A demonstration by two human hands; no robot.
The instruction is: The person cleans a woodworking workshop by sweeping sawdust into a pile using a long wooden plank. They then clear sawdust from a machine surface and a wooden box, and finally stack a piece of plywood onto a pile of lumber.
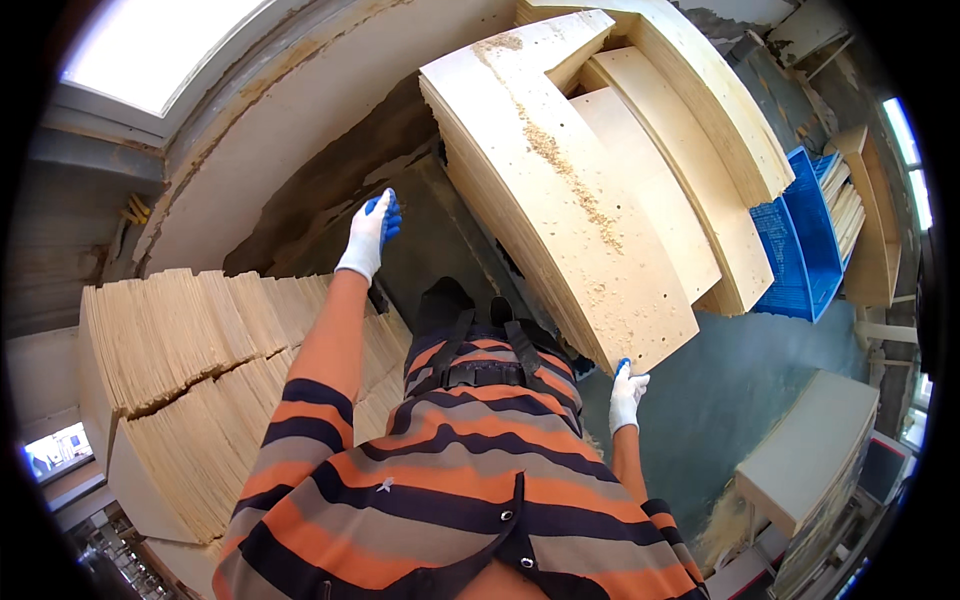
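My left hand [369, 236], in a white glove with blue-coated fingers, hangs in the air left of a tall stack of cut plywood panels [575, 190]. Its fingers are curled in, and nothing shows in them. At the stack's near right corner my right hand [627, 397], gloved the same way, has its fingers at the edge of the top panel [640, 310]; the undersides of these fingers are hidden. Sawdust [560, 155] trails along the top panel, which has small dark holes. The panels are pale wood with a curved outline.
More cut panels [700, 90] are stacked behind. Blue crates [800, 240], one with wooden strips [842, 205], stand at the right. To my left rises a layered stack of thin wooden sheets [200, 340]. A box-shaped grey-topped thing [810, 440] stands lower right on the grey-green floor [690, 400].
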